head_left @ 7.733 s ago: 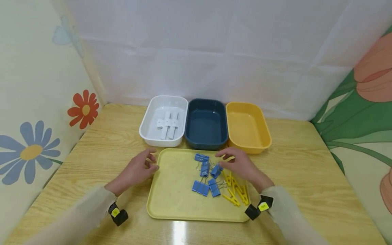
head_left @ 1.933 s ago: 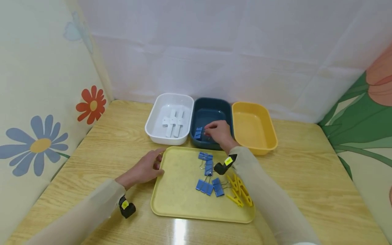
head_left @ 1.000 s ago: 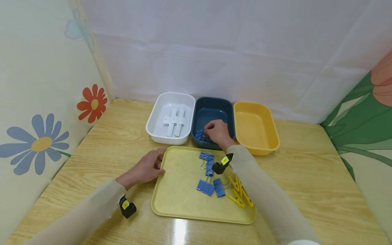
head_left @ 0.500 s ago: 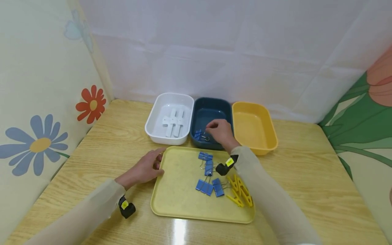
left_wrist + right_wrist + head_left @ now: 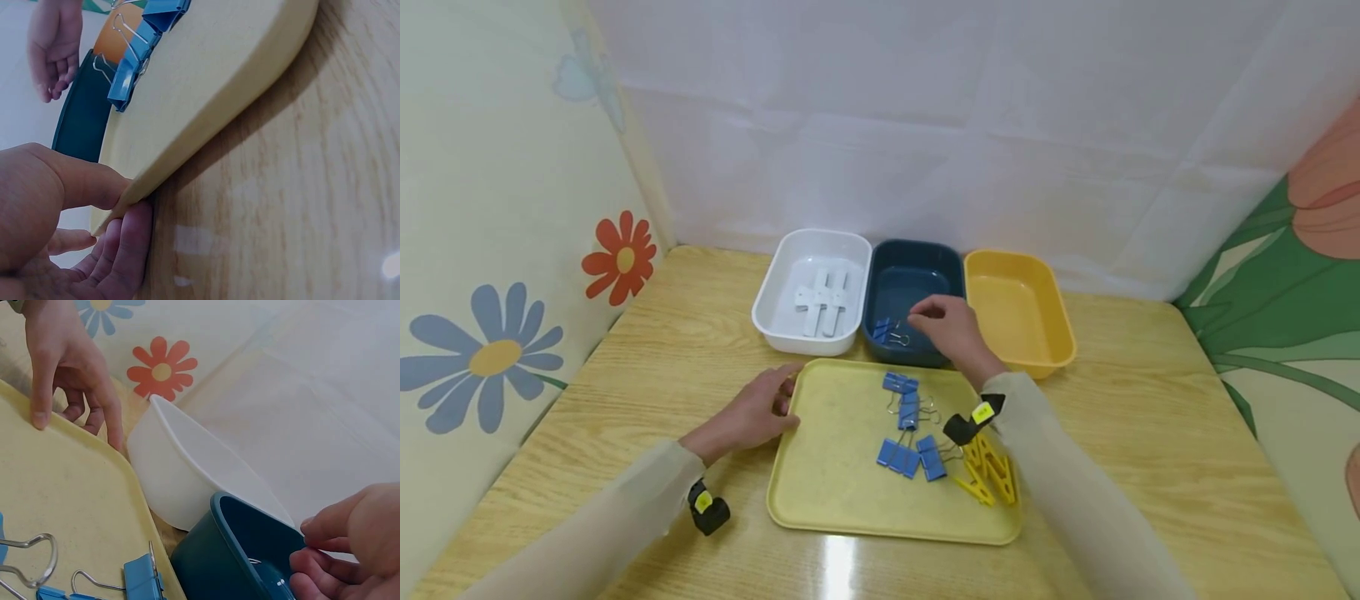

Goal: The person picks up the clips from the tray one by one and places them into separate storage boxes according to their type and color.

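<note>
My left hand (image 5: 752,412) grips the left rim of the yellow tray (image 5: 827,492); in the left wrist view the thumb (image 5: 94,181) presses on top with fingers below the rim. My right hand (image 5: 951,329) hovers over the dark blue bin (image 5: 917,267), its fingers (image 5: 325,572) loosely curled around nothing. Inside that bin lies one blue binder clip (image 5: 882,331) with wire handles. Several more blue binder clips (image 5: 898,457) lie on the tray's right half. Beside them is a small heap of yellow clothespins (image 5: 977,487), partly overlapped by the right sleeve.
To the left of the dark blue bin stands a white bin (image 5: 767,308) holding white pieces with flat bars (image 5: 815,312). A yellow bin (image 5: 1022,308) adjoins on the right. All three stand behind the tray on a wooden table (image 5: 1150,433), before a white cloth backdrop.
My right hand took one blue binder clip from the tray into the dark blue bin, let it go and drew slightly right. My left hand moved onto the tray's rim and stayed.
</note>
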The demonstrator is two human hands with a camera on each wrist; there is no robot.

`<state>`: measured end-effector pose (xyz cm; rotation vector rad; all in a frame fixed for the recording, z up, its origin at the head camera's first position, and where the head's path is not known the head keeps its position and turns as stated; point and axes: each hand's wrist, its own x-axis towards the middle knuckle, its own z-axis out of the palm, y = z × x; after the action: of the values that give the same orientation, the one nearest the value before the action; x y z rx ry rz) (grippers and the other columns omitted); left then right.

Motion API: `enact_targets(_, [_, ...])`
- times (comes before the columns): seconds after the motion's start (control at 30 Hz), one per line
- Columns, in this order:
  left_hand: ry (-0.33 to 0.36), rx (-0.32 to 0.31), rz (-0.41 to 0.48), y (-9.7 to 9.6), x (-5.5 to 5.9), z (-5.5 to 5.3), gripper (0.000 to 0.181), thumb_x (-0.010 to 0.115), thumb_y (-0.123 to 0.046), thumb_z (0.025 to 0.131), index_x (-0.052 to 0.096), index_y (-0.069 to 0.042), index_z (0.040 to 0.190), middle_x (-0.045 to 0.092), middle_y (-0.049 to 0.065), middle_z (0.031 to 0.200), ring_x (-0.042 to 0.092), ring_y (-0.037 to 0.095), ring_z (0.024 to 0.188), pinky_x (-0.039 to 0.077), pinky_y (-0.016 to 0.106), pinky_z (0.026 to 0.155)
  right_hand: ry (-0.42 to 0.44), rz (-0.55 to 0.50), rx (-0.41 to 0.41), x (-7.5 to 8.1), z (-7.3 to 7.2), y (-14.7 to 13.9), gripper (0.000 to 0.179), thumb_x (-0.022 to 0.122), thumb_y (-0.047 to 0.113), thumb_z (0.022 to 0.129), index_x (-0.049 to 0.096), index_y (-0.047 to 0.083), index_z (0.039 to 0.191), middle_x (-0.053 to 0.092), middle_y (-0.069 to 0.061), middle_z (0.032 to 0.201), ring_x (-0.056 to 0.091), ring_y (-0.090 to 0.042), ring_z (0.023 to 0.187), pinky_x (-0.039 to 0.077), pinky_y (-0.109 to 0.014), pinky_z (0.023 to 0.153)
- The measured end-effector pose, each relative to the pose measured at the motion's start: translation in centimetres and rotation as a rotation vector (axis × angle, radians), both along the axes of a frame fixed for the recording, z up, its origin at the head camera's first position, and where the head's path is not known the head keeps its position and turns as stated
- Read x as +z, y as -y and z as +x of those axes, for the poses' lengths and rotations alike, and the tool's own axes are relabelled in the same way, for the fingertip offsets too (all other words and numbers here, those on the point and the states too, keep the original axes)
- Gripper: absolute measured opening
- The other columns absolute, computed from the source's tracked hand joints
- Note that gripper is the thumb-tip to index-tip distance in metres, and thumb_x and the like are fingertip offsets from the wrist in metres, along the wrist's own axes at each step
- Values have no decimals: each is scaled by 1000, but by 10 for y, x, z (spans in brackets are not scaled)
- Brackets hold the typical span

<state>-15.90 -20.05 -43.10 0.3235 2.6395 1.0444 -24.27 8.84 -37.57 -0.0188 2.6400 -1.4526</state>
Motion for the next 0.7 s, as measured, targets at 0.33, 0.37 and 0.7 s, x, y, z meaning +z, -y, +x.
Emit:
enact_targets(0.33, [-8, -11, -6, 1, -1, -1, 75, 69, -2, 82, 31, 0, 146, 49, 14, 107, 50, 18, 85, 42, 32, 75, 4, 6, 22, 4, 11, -7, 19, 64, 26, 93, 69, 14, 107, 67, -3, 105, 61, -19, 96, 52, -34, 85])
enact_targets(0.37, [-9, -13, -5, 1, -2, -1, 75, 69, -2, 82, 31, 0, 146, 49, 14, 107, 50, 18, 85, 42, 32, 75, 4, 6, 24, 4, 12, -8, 19, 64, 26, 93, 69, 14, 106, 67, -3, 104, 61, -19, 95, 52, -34, 84])
enact_targets(0.7, [-20, -17, -6, 2, -3, 0, 74, 69, -2, 82, 31, 0, 146, 49, 15, 109, 51, 18, 86, 43, 32, 76, 2, 19, 42, 3, 20, -14, 16, 63, 26, 93, 70, 15, 103, 67, -4, 98, 60, -20, 89, 52, -31, 79])
